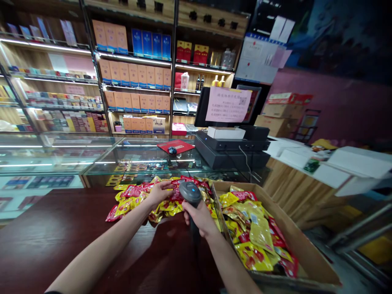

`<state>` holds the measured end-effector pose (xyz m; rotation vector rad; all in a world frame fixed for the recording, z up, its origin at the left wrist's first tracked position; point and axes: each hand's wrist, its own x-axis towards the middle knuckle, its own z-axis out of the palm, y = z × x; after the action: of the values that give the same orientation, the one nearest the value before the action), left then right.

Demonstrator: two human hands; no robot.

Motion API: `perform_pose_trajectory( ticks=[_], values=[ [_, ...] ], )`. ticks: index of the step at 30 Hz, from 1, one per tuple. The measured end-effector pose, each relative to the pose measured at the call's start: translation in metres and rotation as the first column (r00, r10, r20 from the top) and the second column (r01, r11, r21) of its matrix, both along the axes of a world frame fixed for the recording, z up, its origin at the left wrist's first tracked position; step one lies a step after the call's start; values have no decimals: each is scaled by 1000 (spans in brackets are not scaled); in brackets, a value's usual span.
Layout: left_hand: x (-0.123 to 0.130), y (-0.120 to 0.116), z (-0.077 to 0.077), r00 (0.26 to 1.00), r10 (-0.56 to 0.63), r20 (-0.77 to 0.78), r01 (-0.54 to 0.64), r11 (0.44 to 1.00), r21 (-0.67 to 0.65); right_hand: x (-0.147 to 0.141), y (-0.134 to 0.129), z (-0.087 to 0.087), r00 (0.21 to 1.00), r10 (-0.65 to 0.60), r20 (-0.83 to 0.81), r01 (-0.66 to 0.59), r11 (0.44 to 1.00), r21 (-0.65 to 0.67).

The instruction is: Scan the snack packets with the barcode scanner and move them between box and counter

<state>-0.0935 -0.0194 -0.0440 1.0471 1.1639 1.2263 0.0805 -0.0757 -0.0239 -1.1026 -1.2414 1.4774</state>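
Packets (130,203), red and yellow, lie heaped along the far edge of the table (58,237). More lie loose and overlapping in the open box (301,246) by the table's right edge, with bare bottom at its near right corner. With packets both inside and outside the box, the work looks partway along; the count handled cannot be told. The right hand (199,216) grips the scanner (190,192); the left hand (158,194) reaches over the heap, fingers loosely curved, any pinch unclear.
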Motion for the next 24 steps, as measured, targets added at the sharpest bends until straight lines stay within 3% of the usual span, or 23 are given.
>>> perform_pose_trajectory(
  ticks=[8,12,14,17,19,24],
  values=[
    [-3,-3,2,1000,17,14,-16,1000,-11,-1,1,1,1000,-7,-13,7,1000,9],
    [-2,-9,10,999,-3,39,6,997,-81,2,3,6,981,-183,-60,188,977,104],
    [-3,-13,13,996,-33,79,43,990,-132,6,6,9,965,-243,-93,250,965,77],
    [-5,-22,16,989,-69,128,94,975,-203,12,10,13,962,-166,-218,132,978,-160],
    [-8,-29,20,980,-125,153,161,954,-253,16,12,15,942,-109,-317,6,951,-308],
    [-13,-37,40,894,-314,320,420,836,-354,35,13,19,913,-47,-405,-160,872,-462]
  ],
)
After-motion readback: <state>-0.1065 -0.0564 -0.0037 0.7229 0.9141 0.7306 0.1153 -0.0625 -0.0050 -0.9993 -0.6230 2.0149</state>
